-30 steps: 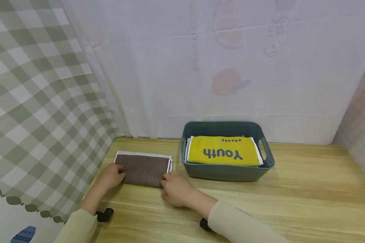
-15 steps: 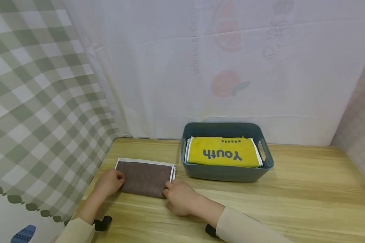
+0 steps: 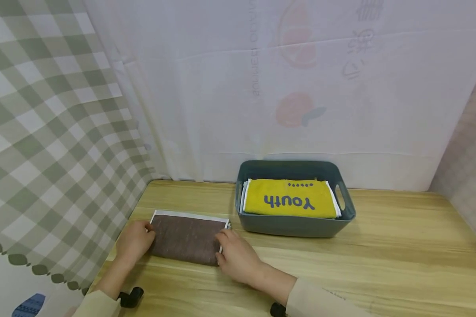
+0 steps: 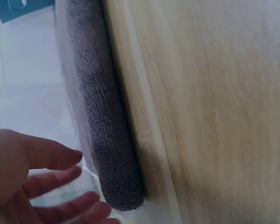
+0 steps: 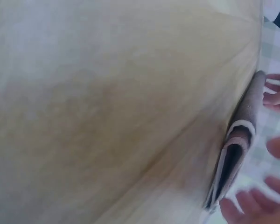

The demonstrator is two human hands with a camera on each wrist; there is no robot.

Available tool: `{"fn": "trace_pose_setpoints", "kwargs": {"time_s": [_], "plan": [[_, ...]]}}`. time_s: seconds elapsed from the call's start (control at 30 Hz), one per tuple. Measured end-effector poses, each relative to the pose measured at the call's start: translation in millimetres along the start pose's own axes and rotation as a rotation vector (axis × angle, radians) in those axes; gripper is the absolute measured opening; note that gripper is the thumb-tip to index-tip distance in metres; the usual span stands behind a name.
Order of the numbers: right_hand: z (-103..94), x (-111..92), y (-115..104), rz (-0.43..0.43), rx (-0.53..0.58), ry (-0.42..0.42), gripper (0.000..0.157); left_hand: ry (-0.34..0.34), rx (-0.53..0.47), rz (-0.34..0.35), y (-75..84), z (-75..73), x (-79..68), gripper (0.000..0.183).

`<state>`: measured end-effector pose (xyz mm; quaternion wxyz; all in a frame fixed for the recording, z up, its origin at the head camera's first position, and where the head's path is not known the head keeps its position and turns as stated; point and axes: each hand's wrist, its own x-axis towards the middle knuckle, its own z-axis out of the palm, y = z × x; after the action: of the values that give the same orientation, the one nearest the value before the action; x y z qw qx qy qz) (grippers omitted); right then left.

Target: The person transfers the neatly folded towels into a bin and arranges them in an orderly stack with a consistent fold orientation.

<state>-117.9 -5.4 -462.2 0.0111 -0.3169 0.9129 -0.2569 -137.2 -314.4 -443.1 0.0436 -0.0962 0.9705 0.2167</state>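
Observation:
A folded brown towel (image 3: pixel 186 238) with white edging lies on the wooden table at the left. At its left end is my left hand (image 3: pixel 134 242); in the left wrist view the fingers of that hand (image 4: pixel 42 177) are loose and parted beside the towel's rounded fold (image 4: pixel 107 112). My right hand (image 3: pixel 239 257) is at the towel's right end. Seen from the right wrist, this hand's fingers (image 5: pixel 256 203) are spread beside the layered end of the towel (image 5: pixel 240 133). Neither hand visibly pinches the cloth.
A dark teal basket (image 3: pixel 289 226) stands right of the brown towel near the back of the table (image 3: pixel 400 246). Inside it lies a folded yellow towel (image 3: pixel 281 189) lettered "Youth" over white-edged cloth. A checked curtain (image 3: pixel 63 114) borders the left side; a white curtain (image 3: pixel 202 110) hangs behind.
The brown towel has moved towards the front edge of the table. Both hands have come nearer with it, and the right hand's fingers have parted at its end.

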Motion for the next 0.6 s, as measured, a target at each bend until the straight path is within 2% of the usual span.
{"fn": "trace_pose_setpoints", "kwargs": {"time_s": [0.07, 0.13, 0.23, 0.3, 0.53, 0.6], "plan": [[0.9, 2.4, 1.3, 0.088, 0.124, 0.08, 0.047, 0.018, -0.025, -0.026, -0.8, -1.1, 1.3, 0.03], [0.8, 5.0, 1.9, 0.168, 0.263, 0.132, 0.053, 0.003, -0.047, -0.048, -0.9, -2.4, 3.6, 0.043], [-0.6, 9.4, 1.1, 0.284, 0.452, 0.168, 0.061, -0.037, -0.063, -0.06, -0.5, -3.8, 8.3, 0.058], [-1.3, 11.9, -0.6, 0.346, 0.532, 0.185, 0.063, -0.061, -0.079, -0.048, -0.8, -3.8, 11.5, 0.063], [2.1, 18.5, -8.7, 0.518, 0.759, 0.253, 0.067, -0.119, -0.123, -0.042, -1.6, -1.8, 16.2, 0.069], [4.3, 19.3, -9.4, 0.555, 0.824, 0.293, 0.066, -0.118, -0.127, -0.047, -1.8, -0.7, 17.0, 0.06]]}}
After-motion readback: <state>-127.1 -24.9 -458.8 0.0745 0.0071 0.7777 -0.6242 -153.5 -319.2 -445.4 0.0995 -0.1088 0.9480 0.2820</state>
